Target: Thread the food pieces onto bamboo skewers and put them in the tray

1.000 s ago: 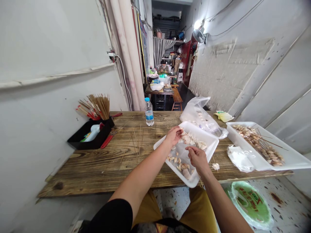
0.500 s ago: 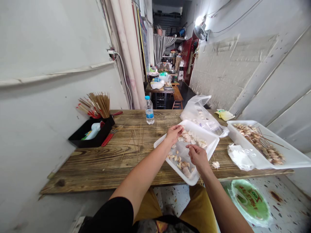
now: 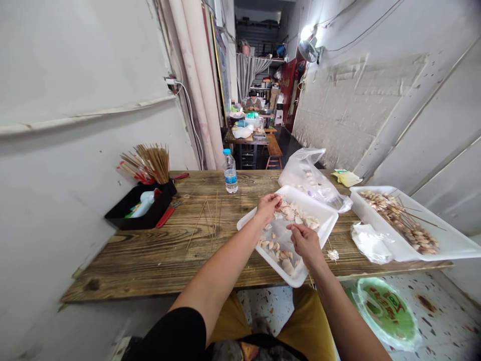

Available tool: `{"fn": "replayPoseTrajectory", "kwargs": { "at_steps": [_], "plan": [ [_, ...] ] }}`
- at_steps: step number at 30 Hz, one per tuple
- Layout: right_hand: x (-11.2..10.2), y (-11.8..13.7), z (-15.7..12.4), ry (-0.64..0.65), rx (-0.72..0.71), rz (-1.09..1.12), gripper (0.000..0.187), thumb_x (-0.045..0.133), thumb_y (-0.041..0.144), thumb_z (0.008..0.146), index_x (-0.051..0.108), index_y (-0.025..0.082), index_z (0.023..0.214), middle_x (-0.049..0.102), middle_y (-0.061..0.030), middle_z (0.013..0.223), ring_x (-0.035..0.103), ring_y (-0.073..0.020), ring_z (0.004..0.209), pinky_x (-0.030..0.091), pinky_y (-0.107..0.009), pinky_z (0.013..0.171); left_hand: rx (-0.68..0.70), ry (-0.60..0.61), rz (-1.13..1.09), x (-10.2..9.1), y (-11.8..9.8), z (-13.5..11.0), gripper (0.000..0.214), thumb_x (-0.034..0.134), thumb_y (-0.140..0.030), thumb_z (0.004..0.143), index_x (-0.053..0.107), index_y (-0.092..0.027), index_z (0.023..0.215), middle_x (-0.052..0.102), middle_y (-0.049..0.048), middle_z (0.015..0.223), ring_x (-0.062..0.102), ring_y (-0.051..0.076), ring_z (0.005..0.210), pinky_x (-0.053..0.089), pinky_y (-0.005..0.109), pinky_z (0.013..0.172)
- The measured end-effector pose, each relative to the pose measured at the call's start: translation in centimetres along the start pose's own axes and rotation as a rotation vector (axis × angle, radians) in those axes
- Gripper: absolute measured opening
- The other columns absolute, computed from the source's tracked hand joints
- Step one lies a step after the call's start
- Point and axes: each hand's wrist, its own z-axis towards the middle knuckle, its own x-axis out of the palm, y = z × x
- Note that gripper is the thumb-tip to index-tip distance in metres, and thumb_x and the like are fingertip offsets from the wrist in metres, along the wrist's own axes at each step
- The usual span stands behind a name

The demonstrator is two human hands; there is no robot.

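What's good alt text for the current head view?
A person's bare left hand and bare right hand over a white rectangular plastic tray of pale food pieces on a brown wooden table. A clear blue-capped plastic bottle stands beyond; right, a second white plastic tray holds loaded thin wooden skewers.

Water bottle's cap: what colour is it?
The cap is light blue, clearest in the head view.

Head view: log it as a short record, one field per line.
Left hand: over the near tray's far-left part; grip unclear
Right hand: over the near tray's right part; grip unclear
Near tray: white, holding pale pieces
Second tray: white, farther right, with loaded skewers
Bottle: upright, blue cap
Loose sticks: on the table, left of the near tray
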Motion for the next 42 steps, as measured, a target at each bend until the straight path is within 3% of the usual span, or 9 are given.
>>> {"fn": "replayPoseTrajectory", "kwargs": {
  "at_steps": [18, 26, 31, 37, 42],
  "plan": [
    [-0.4, -0.9, 0.4, -0.01, -0.077, -0.095, 0.052, 0.056, 0.054, 0.071, 0.07, 0.009, 0.093, 0.042, 0.0054, 0.048, 0.029, -0.0078, 0.039, 0.022, -0.023, 0.04, 0.083, -0.037, 0.207, 0.3, -0.5, -0.3, 0.011, 0.075, -0.014, 0.067, 0.064, -0.013, 0.068, 0.057, -0.0034, 0.056, 0.048, 0.006, 0.053, 0.038, 0.02, 0.058],
    [-0.3, -1.1, 0.5, -0.011, -0.082, -0.093, 0.05, 0.055, 0.052, 0.072, 0.07, 0.009, 0.093, 0.039, 0.0059, 0.048, 0.026, -0.0072, 0.04, 0.021, -0.023, 0.04, 0.121, 0.041, 0.281, 0.1, -0.6, -0.5, 0.008, 0.073, -0.014, 0.067, 0.066, -0.014, 0.069, 0.058, -0.0036, 0.058, 0.047, 0.006, 0.053, 0.038, 0.02, 0.056],
    [-0.3, -1.4, 0.9, -0.057, -0.15, -0.137, 0.052, 0.053, 0.056, 0.074, 0.071, 0.01, 0.093, 0.041, 0.0044, 0.05, 0.031, -0.009, 0.042, 0.027, -0.024, 0.043, 0.14, -0.012, 0.162, 0.9, -0.2, -0.7, 0.012, 0.075, -0.019, 0.07, 0.068, -0.013, 0.078, 0.062, -0.0016, 0.065, 0.052, 0.007, 0.059, 0.041, 0.021, 0.06],
    [-0.2, -1.7, 0.9, -0.063, -0.206, -0.207, 0.055, 0.053, 0.059, 0.075, 0.073, 0.011, 0.092, 0.045, 0.0019, 0.051, 0.039, -0.0128, 0.048, 0.034, -0.026, 0.048, -0.089, 0.101, -0.022, 0.9, -0.4, -1.1, 0.035, 0.082, -0.04, 0.066, 0.063, -0.011, 0.072, 0.055, -0.0004, 0.061, 0.05, 0.008, 0.055, 0.04, 0.024, 0.056],
    [-0.3, -1.8, 0.8, -0.026, -0.222, -0.234, 0.051, 0.052, 0.056, 0.076, 0.072, 0.012, 0.092, 0.044, 0.0019, 0.051, 0.038, -0.0129, 0.048, 0.032, -0.026, 0.048, -0.173, 0.054, 0.015, 0.2, -0.8, -1.1, 0.031, 0.084, -0.033, 0.062, 0.067, -0.011, 0.074, 0.06, 0.0022, 0.065, 0.054, 0.011, 0.058, 0.041, 0.025, 0.057]
  ]
}}
